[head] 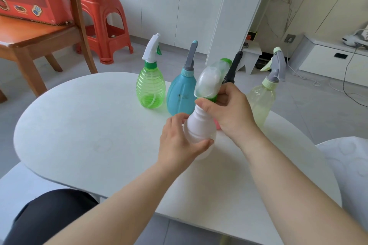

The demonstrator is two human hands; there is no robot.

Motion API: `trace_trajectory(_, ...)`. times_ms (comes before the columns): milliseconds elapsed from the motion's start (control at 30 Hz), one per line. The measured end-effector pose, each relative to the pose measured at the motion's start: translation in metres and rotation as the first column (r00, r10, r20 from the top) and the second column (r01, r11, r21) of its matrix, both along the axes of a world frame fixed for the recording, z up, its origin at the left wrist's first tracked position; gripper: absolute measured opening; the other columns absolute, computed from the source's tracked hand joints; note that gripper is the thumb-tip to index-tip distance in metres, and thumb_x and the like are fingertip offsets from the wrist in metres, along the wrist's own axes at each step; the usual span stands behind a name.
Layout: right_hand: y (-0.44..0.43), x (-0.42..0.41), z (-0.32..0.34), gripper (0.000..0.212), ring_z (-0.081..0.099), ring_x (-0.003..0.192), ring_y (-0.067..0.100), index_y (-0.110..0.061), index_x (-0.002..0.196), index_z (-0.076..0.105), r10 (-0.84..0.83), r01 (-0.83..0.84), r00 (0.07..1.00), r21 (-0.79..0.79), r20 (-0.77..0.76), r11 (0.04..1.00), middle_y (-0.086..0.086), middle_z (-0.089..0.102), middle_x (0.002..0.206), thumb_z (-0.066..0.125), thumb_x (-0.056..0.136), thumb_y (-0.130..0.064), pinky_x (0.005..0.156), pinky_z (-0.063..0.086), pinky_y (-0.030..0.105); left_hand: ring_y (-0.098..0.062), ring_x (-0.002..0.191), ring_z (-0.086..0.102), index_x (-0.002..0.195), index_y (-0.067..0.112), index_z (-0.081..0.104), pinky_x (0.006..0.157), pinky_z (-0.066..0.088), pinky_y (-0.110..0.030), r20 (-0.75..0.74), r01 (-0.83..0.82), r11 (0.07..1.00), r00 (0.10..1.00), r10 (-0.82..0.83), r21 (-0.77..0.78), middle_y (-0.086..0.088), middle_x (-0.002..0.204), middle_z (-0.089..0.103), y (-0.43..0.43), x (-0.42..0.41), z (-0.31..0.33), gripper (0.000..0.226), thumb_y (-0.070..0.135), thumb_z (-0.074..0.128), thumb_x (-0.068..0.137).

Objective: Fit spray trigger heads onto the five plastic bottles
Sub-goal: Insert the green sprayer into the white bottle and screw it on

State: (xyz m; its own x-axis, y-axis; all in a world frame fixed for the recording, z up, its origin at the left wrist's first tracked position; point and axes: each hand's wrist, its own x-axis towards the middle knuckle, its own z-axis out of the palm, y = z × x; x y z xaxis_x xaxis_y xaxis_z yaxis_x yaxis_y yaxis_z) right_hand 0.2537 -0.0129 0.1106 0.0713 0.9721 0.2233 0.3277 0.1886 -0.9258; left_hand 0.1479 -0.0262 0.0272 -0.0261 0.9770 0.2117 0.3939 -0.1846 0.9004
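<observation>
My left hand (pixel 179 141) grips the body of a white bottle (pixel 199 127) held above the white table (pixel 89 125). My right hand (pixel 229 111) is closed around the green collar of a translucent trigger head (pixel 211 77) sitting on that bottle's neck. Behind stand a green bottle (pixel 150 87) with a white trigger head, a blue bottle (pixel 180 95) with a grey head, and a pale yellow bottle (pixel 260 103) with a grey and pale green head. A dark trigger head (pixel 234 69) pokes up behind my right hand; a pink bottle (pixel 218 125) under it is mostly hidden.
A wooden chair (pixel 39 36) carrying a red box stands at the left, with a red plastic stool (pixel 103 22) behind it. White cabinets line the back wall. A low white unit with cables sits at the right. A white cushion (pixel 348 165) lies by the table's right edge.
</observation>
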Motion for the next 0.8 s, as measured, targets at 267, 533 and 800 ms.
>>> trace_trajectory(267, 0.000, 0.020, 0.008, 0.027, 0.063, 0.096, 0.024, -0.004, 0.096, 0.057, 0.244, -0.264, 0.962, -0.197, -0.121, 0.944, 0.023, 0.063, 0.112, 0.067, 0.071, -0.008, 0.091, 0.048, 0.040, 0.007, 0.100, 0.043, 0.109, 0.053, 0.031, 0.074, 0.035, 0.006, 0.110, 0.570, 0.802, 0.821, -0.560, -0.178, 0.025, 0.112, 0.045, 0.023, -0.036, 0.012, 0.079, 0.006, 0.075, 0.063)
trace_trajectory(533, -0.002, 0.000, 0.000, 0.027, 0.056, 0.071, 0.011, -0.024, 0.070, 0.047, -0.054, 0.053, 0.998, -0.045, -0.016, 0.998, 0.000, 0.058, 0.079, 0.073, 0.067, -0.019, 0.064, 0.047, 0.027, -0.012, 0.099, 0.045, 0.101, 0.042, 0.034, 0.095, 0.034, -0.034, -0.006, 0.121, 0.990, 0.993, -0.122, -0.068, 0.025, 0.091, 0.047, 0.006, -0.006, 0.001, 0.069, 0.044, 0.070, 0.042)
trace_trajectory(800, -0.008, 0.009, 0.004, 0.027, 0.061, 0.086, 0.016, -0.004, 0.095, 0.054, 0.201, -0.225, 0.969, -0.171, -0.146, 0.959, 0.024, 0.063, 0.111, 0.068, 0.072, -0.007, 0.067, 0.049, 0.022, -0.001, 0.105, 0.049, 0.114, 0.044, 0.036, 0.073, 0.043, -0.001, 0.214, 0.572, 0.790, 0.818, -0.534, -0.219, 0.019, 0.112, 0.050, 0.022, -0.042, 0.010, 0.076, 0.012, 0.077, 0.059)
